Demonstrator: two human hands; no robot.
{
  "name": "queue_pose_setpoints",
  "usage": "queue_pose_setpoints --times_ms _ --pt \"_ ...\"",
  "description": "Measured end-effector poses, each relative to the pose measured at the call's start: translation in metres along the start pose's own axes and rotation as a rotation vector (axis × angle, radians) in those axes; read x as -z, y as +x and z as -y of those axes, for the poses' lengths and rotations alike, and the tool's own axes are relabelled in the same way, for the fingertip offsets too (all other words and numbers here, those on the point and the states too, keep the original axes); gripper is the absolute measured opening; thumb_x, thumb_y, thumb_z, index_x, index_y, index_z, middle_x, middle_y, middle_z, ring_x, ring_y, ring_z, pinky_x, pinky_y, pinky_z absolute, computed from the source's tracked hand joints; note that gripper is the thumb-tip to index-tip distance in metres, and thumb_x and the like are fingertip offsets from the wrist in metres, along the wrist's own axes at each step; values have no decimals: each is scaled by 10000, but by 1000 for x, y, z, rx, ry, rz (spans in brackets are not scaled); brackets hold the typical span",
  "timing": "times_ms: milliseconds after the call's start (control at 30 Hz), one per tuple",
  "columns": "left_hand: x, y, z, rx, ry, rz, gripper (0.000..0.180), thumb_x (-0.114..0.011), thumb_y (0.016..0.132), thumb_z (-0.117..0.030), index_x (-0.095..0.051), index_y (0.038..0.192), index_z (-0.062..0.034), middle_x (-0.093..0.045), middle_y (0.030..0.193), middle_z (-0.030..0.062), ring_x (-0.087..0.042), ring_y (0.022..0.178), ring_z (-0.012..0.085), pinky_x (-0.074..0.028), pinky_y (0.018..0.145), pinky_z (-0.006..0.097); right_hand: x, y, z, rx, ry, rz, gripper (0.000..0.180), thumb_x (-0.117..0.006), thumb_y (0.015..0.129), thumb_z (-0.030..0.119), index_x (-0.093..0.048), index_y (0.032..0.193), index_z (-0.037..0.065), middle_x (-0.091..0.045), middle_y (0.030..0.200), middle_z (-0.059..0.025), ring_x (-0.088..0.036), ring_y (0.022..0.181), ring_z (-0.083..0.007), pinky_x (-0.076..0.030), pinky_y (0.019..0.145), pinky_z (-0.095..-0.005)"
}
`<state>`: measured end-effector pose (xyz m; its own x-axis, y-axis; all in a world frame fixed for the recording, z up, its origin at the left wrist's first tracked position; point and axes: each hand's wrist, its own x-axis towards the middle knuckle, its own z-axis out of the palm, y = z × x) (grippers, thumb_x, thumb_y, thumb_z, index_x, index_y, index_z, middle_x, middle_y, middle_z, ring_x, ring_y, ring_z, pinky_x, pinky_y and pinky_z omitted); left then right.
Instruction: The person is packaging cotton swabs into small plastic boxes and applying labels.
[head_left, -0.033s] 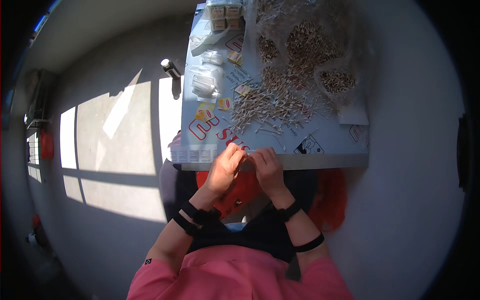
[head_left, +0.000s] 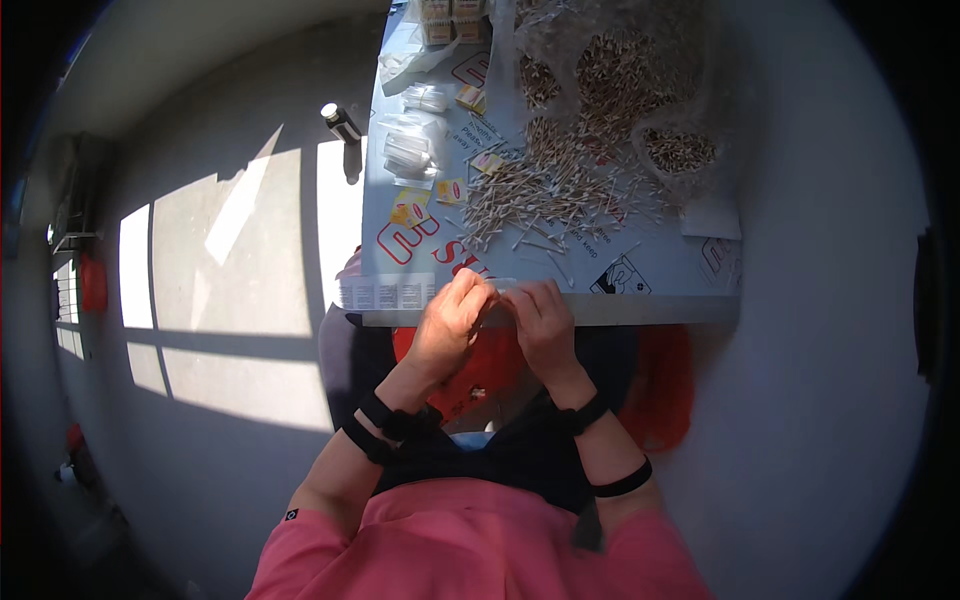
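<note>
At the table's near edge, my left hand (head_left: 458, 315) and my right hand (head_left: 540, 325) are held close together with bent, pinching fingers. A small, whitish see-through piece of plastic (head_left: 505, 284), perhaps a little bag, stretches between the fingertips; its far side blends into the table and the fingers cover its ends. Just left of my left hand lies a strip of white labels (head_left: 385, 292) with small print. Beyond both hands spreads a loose heap of cotton swabs (head_left: 540, 195) with pale sticks and white tips.
Clear bags of cotton swabs (head_left: 680, 150) stand at the back right. Stacks of clear plastic sleeves (head_left: 408, 150) and yellow cards (head_left: 410, 208) line the left side, with small boxes (head_left: 452, 20) behind. A dark bottle (head_left: 341, 122) stands left of the table (head_left: 640, 310). Red plastic (head_left: 660, 390) hangs below.
The view has tilted slightly, so the table sits a little higher in the picture. My hands are slightly farther apart, and more of the see-through plastic shows between them.
</note>
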<state>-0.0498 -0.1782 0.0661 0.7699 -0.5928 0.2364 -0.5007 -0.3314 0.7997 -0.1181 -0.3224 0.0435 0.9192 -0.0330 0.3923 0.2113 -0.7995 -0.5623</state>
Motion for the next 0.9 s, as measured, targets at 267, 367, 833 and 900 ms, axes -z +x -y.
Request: queue_pose_setpoints --times_ms 267,367,833,900 --pt "1 9 15 162 93 197 102 -609 800 -30 -545 879 -36 -484 869 103 -573 779 290 -467 654 389 4 18 -2 27 -76 -102 139 -631 757 32 -521 839 52 -526 833 -93 -571 743 -270 -478 616 -354" --pt "1 -2 6 145 -24 128 138 -653 797 -62 -562 899 -38 -517 930 83 -569 835 290 -468 698 377 -2 1 -3 -48 -50 65 121 -634 768 29 -553 857 46 -547 851 -92 -579 711 -259 -475 609 -351" --pt "70 -72 -79 489 -935 198 322 -649 868 -98 -545 1161 -14 -625 1007 25 -583 928 83 -470 816 234 109 34 92 -474 968 350 165 -590 922 168 -606 936 5 -583 794 13 -517 736 -40 -430 671 -197" --pt "77 -80 -97 437 -978 191 323 -646 870 -93 -541 1165 -12 -624 1016 30 -581 934 83 -470 820 235 124 34 109 -422 965 308 175 -585 926 180 -609 935 7 -580 804 11 -513 744 -43 -426 680 -201"
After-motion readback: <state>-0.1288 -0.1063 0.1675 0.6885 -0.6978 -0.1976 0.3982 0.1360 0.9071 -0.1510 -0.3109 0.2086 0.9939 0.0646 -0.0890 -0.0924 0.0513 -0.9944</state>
